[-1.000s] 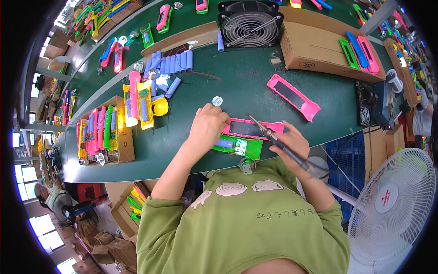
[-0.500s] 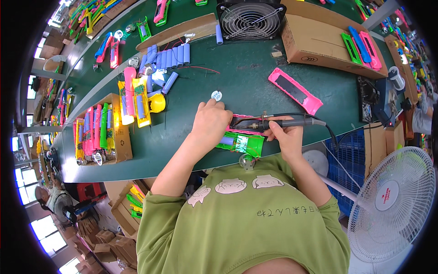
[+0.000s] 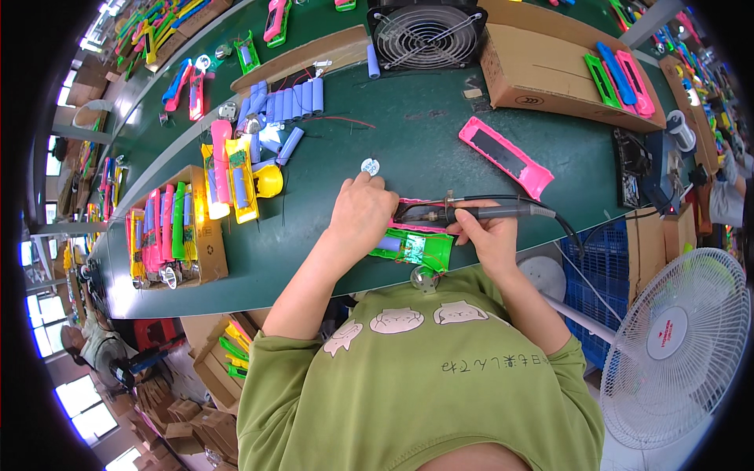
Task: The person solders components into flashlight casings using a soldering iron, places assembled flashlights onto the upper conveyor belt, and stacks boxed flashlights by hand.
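Bright windows show at left beyond a dark green tabletop, with brown cartons piled nearby and a white fan at right.

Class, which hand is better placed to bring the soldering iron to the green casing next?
Right hand, probably: it grips the soldering iron near the green casing; the left hand is at a pink casing.

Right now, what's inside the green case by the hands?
Inside the green case: a bluish battery and a shiny square, too small to identify. The left hand covers the case's left end; anything there is hidden.
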`<act>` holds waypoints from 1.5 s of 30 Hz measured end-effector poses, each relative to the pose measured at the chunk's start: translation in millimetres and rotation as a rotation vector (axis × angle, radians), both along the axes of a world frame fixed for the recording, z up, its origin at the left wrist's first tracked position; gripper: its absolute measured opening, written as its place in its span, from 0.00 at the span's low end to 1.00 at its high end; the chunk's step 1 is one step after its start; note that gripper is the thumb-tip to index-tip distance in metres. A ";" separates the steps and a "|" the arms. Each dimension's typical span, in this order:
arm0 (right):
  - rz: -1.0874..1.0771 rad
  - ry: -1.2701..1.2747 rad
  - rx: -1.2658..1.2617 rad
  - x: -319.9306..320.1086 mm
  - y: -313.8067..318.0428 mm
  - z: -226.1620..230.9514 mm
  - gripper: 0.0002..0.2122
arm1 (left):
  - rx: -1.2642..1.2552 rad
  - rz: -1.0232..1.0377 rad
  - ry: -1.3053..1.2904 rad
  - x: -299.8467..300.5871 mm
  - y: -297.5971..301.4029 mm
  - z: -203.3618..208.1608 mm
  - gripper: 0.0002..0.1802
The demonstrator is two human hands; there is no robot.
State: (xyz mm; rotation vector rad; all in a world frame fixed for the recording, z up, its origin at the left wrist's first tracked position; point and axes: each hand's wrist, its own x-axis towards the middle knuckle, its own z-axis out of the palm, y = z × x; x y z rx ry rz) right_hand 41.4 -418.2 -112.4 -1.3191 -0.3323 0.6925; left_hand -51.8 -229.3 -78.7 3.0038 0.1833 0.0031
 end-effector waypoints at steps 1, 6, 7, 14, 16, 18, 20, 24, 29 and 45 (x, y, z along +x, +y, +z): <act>0.008 0.021 -0.033 0.7 -0.4 -0.3 0.06 | -0.007 0.002 0.013 -0.1 0.1 0.1 0.01; -0.067 -0.050 0.086 -2.0 -7.3 1.2 0.07 | 0.037 0.008 0.030 0.3 -1.5 0.3 0.02; -0.107 -0.090 0.106 -3.4 -9.7 3.1 0.08 | 0.075 0.006 0.053 0.6 -1.7 0.5 0.02; -0.139 -1.025 -0.158 9.5 -34.2 26.1 0.11 | 0.134 0.016 0.076 3.4 -5.3 4.6 0.04; -0.105 -1.093 -0.133 15.7 -38.2 25.6 0.11 | 0.127 0.025 0.090 2.5 -5.6 5.0 0.04; -0.148 -1.210 -0.169 17.8 -41.0 21.5 0.12 | 0.139 0.036 0.051 1.9 -5.4 4.0 0.04; -0.110 -1.139 -0.107 15.7 -45.3 17.6 0.16 | 0.124 0.028 0.066 0.9 -6.1 2.4 0.04; 0.024 -1.098 -0.118 9.5 -43.0 9.1 0.24 | 0.145 0.038 0.069 1.9 -5.9 0.0 0.04; 0.087 -1.112 -0.208 8.2 -40.2 0.6 0.25 | 0.239 0.014 0.043 0.9 -5.6 13.9 0.05; 0.084 -0.943 -0.221 14.1 -40.2 -1.3 0.27 | -0.307 -0.189 -0.400 -5.7 -58.8 -6.0 0.10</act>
